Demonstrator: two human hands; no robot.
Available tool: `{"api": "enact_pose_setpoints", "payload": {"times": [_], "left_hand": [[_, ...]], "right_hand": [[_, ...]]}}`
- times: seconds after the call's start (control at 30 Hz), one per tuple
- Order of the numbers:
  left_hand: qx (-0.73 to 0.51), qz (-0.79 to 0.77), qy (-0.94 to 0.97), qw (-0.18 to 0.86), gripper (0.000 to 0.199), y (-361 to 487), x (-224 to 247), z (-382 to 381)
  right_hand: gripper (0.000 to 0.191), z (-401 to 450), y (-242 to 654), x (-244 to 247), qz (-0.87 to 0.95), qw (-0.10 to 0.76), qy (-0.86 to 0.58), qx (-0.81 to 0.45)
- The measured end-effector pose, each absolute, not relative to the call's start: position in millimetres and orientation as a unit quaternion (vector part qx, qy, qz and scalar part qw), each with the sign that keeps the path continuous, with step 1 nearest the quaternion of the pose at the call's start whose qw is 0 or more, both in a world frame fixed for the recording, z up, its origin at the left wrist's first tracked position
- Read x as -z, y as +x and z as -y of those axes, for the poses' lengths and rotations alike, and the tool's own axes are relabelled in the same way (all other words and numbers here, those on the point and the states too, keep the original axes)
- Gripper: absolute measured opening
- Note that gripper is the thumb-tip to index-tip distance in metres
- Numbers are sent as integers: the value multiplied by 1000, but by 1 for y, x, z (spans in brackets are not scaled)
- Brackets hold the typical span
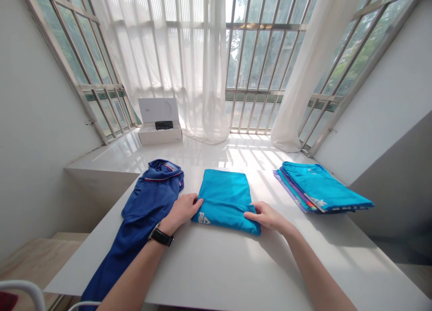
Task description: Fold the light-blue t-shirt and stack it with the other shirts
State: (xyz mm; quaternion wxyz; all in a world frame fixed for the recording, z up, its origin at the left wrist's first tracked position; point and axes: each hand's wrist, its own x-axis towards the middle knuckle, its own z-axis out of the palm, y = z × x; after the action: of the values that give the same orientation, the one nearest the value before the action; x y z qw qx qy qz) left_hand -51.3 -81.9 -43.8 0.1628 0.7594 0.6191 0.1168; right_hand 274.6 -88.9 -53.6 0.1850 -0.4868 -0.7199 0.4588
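Note:
A bright blue shirt [225, 185], folded into a flat rectangle, lies on the white table in front of me. Its near part is turned over in a flap with a white logo at the lower left. My left hand [185, 207] pinches the flap's left edge between thumb and fingers. At the opposite edge, my right hand [267, 215] grips the cloth, its thumb below and index finger above. To the left, a dark blue garment [151, 194] with a red-and-white trimmed collar lies loosely, partly behind my left forearm.
A stack of folded clothes [320, 185] sits on the table's right side, bright blue on top. An open white box [160, 136] holding a black item stands on the window ledge. Sheer curtains [209, 68] hang before barred windows. The white table [216, 270] ends close to me.

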Motion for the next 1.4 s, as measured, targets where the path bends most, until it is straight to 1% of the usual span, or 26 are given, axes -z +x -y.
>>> {"api": "enact_pose_setpoints", "payload": {"times": [0.2,0.27,0.4,0.53,0.57,0.63,0.67,0.7,0.77,0.83,0.93,1.07,1.23,1.33,1.4], "left_hand": [[-87,-628,763,122,32,-52,46,84],[-78,-631,764,110,31,-52,46,85],[-62,-641,762,76,23,-49,44,87],[-93,-607,789,-4,12,-44,40,91],[-105,-584,804,-24,11,-42,41,91],[-130,-525,841,-38,13,-39,43,92],[-141,-490,860,-30,15,-36,46,92],[-149,-457,877,-18,17,-34,49,93],[-148,-412,899,2,19,-30,55,93],[-136,-402,905,10,20,-27,59,94],[-123,-426,896,30,15,-28,56,94],[-123,-462,875,73,13,-38,47,91],[-145,-471,863,112,19,-46,45,86],[-127,-492,849,144,23,-47,46,85],[-121,-510,839,147,24,-48,45,86]], "right_hand": [[45,90,271,53,713,161,-511,-452],[44,91,271,52,716,154,-526,-433],[40,93,275,53,733,166,-575,-324],[43,95,276,51,742,194,-601,-223],[39,96,274,50,756,209,-588,-198],[24,98,266,48,790,242,-544,-146],[17,100,261,48,807,253,-519,-125],[14,103,255,48,822,257,-496,-111],[17,108,243,50,850,240,-457,-109],[19,112,233,53,867,200,-437,-130],[20,114,229,54,865,152,-450,-163],[22,111,235,52,856,136,-466,-177],[29,119,226,53,883,164,-426,-111],[24,129,209,55,896,151,-409,-83],[20,133,200,55,899,136,-408,-80]]}}
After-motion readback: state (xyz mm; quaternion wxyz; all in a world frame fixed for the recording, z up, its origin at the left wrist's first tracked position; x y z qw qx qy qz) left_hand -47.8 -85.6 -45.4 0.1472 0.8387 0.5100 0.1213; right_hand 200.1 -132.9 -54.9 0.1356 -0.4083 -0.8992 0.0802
